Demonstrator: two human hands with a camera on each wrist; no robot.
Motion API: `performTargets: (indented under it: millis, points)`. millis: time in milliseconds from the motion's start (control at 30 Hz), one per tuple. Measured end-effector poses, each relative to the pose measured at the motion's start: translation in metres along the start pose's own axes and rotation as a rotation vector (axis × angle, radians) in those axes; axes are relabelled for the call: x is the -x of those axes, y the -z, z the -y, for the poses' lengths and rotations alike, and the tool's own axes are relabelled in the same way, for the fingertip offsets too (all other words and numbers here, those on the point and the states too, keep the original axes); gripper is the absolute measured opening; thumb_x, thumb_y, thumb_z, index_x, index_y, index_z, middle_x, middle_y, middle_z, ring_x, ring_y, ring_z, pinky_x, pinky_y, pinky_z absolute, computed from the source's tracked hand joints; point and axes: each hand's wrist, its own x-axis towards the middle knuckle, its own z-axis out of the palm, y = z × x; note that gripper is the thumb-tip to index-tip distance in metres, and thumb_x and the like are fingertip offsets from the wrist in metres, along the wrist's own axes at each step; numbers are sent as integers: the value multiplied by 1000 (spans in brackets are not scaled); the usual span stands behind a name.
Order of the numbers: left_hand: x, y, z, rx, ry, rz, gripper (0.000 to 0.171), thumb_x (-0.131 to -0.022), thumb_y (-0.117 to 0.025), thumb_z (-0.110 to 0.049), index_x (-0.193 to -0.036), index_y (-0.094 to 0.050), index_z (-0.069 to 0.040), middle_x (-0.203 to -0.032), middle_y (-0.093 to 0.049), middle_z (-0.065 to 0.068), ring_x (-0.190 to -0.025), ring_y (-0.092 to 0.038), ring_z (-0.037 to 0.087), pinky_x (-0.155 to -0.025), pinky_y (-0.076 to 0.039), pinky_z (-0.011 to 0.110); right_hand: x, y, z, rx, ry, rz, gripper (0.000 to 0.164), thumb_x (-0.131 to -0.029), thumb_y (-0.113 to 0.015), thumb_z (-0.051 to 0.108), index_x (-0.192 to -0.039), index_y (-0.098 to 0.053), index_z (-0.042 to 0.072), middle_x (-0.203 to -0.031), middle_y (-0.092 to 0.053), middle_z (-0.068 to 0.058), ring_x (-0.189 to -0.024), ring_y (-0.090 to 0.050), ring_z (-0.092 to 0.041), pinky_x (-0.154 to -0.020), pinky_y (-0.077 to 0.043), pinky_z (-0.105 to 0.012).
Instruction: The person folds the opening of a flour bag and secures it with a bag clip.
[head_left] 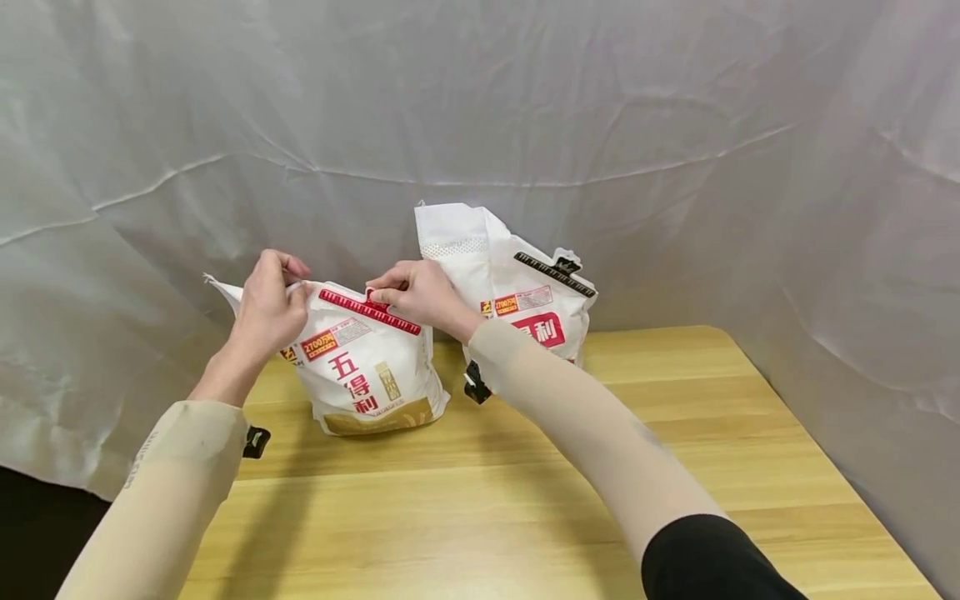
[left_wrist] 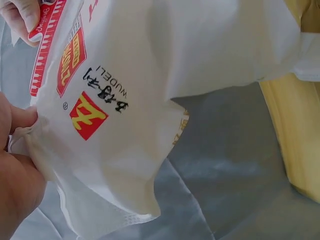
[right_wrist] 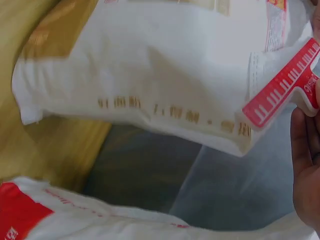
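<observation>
A white flour bag (head_left: 412,371) with red and gold print stands on the table, its top folded over. Across the fold sits a long red sealing clip (head_left: 348,306) with a toothed bar. My right hand (head_left: 427,293) pinches the clip's handle, which the fingers partly cover. At the bag's upper left, my left hand (head_left: 268,308) grips the folded top edge between thumb and fingers. In the left wrist view, the bag's loose white corner (left_wrist: 100,215) sticks out below that hand. The right wrist view shows the red clip (right_wrist: 280,87) lying along the bag's edge.
A second, similar flour bag (head_left: 517,275) stands behind to the right, with a black sealing clip (head_left: 540,268) across its top. Small black devices sit beside both wrists. The wooden table (head_left: 675,400) meets a grey cloth backdrop (head_left: 600,100) behind the bags.
</observation>
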Motion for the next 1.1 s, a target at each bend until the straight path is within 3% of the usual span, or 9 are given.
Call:
performTargets:
  millis: [233,533,733,1100]
  points:
    - [2,-2,0,8,23,7,17,-99,-55,5,-113,-46,4,-109,-64,22,-106,-64,38,-94,-47,50,3,-2,-4,65,48,-29,19,-93,-81,26,-110,-83,16,-96,-77,4,-79,-66,-7,-70,-49,-20]
    - [0,-3,-1,5,12,27,14,-101,-54,5,-109,-43,3,-109,-64,22,-111,-63,41,-102,-46,53,4,2,-5,70,28,39,28,-96,-78,27,-121,-79,14,-97,-71,0,-82,-61,-10,-73,-47,-19]
    - [0,-4,-1,-9,-7,26,12,-100,-53,7,-109,-45,5,-110,-62,23,-107,-61,41,-95,-47,53,8,2,-3,76,-16,62,34,-98,-75,30,-128,-75,15,-106,-70,0,-91,-61,-11,-79,-47,-19]
    - [4,3,-1,-62,-6,40,23,-103,-55,-3,-124,-48,4,-117,-56,24,-110,-56,42,-97,-44,58,12,5,2,105,33,60,39,-101,-71,29,-137,-69,15,-129,-68,-1,-107,-64,-11,-92,-48,-18]
